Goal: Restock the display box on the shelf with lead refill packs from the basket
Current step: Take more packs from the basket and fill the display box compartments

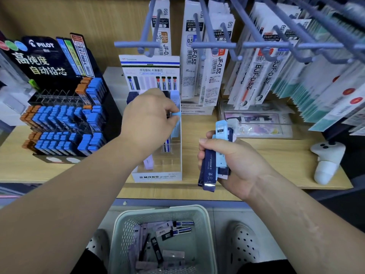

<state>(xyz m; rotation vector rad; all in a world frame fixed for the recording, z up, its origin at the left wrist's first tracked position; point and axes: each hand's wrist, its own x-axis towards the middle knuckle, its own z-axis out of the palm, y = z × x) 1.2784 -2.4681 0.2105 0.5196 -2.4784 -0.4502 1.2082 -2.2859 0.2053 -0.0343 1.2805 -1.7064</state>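
Pinching the top of a pale blue lead refill pack between curled thumb and fingertips of the left hand, holding it upright at the right side of the clear MONO display box. Gripping a fanned bundle of slim flat packs in the right hand at 4 o'clock from the box, fingers wrapping round navy ones marked 0.5 HB and pale blue ones behind. Standing on the wooden shelf, flanked by a black Pilot lead display at 9 o'clock and a white controller at 3 o'clock. Lying loose at 6 o'clock in the pale green basket: lilac and navy loose packs.
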